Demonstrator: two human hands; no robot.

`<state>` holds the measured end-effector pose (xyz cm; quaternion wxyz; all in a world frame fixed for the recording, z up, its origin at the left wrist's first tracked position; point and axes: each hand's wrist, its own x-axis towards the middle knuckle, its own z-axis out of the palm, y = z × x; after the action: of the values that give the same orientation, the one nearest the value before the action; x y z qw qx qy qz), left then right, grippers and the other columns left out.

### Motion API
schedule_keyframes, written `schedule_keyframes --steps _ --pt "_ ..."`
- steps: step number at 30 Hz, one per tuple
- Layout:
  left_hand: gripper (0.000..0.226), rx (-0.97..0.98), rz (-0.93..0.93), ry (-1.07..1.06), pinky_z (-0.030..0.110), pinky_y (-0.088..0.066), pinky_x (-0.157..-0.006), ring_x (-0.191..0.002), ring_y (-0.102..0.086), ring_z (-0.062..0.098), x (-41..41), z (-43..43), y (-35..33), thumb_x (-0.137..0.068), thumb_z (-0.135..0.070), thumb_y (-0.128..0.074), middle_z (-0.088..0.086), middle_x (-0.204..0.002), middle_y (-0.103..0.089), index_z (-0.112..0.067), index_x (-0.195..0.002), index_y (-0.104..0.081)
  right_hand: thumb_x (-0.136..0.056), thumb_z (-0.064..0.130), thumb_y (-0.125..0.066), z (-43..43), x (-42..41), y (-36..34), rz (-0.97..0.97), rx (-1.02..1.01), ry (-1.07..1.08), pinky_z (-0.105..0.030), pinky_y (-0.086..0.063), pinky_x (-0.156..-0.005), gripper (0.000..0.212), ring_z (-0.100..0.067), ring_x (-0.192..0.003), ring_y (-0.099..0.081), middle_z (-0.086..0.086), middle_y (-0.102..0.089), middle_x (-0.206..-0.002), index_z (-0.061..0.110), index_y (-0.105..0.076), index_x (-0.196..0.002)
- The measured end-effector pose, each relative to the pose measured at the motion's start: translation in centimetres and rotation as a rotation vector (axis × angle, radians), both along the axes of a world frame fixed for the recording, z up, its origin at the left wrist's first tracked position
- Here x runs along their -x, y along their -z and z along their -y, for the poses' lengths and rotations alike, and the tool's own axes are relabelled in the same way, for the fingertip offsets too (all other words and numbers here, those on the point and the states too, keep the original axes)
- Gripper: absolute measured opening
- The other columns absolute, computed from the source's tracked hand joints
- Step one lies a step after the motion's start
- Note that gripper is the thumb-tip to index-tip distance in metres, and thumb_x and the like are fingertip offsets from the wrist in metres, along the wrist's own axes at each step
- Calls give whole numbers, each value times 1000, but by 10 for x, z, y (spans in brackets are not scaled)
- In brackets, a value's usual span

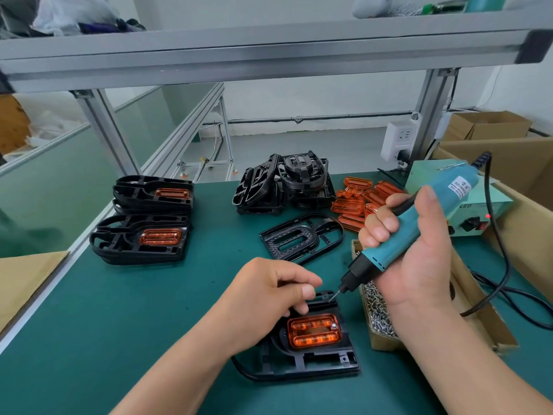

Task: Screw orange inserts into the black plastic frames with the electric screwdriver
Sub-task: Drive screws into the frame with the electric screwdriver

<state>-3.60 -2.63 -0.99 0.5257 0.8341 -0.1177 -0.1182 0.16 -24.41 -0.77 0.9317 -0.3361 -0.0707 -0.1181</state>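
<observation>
Black frame (314, 362) just beside screw box (377, 320)

Both bare forearms reach in from the bottom edge, the left from lower centre and the right from the lower right corner, converging ahead of the body. The left hand (269, 292) lies knuckles up, wrist low, its fingers curled under so the tips bear down on the black frame (314, 363) — the thumb stretches rightward beside the forefinger. The right hand (419, 256) is raised higher, palm turned toward the camera, fingers (380, 229) wrapped round the electric screwdriver (398, 238) and the thumb pointing up along its body — the wrist bends back slightly.
</observation>
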Motion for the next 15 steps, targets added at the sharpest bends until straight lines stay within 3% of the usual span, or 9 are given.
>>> schedule_keyframes --steps 3,7,15 --pt "24 5 10 36 10 -51 -78 -91 -74 0 2 3 1 -101 -15 -68 -7 -85 -80 -34 -110 -80 -103 49 -59 0 1 -4 6 -32 20 -24 -43 -56 35 -11 -58 -44 4 -46 -69 17 -63 -90" --pt "25 22 33 79 22 -56 -91 -92 -76 8 4 7 3 -97 -17 -68 -8 -94 -79 -36 -113 -74 -103 49 -58 1 3 -7 25 -51 38 -24 -43 -56 36 -10 -58 -45 4 -47 -68 17 -63 -90" --pt "30 4 73 110 33 -55 -94 -91 -75 8 6 10 7 -93 -21 -67 -9 -97 -78 -40 -117 -67 -104 49 -57 -2 6 -8 24 -32 40 -25 -42 -57 36 -11 -59 -43 4 -46 -68 17 -62 -90"
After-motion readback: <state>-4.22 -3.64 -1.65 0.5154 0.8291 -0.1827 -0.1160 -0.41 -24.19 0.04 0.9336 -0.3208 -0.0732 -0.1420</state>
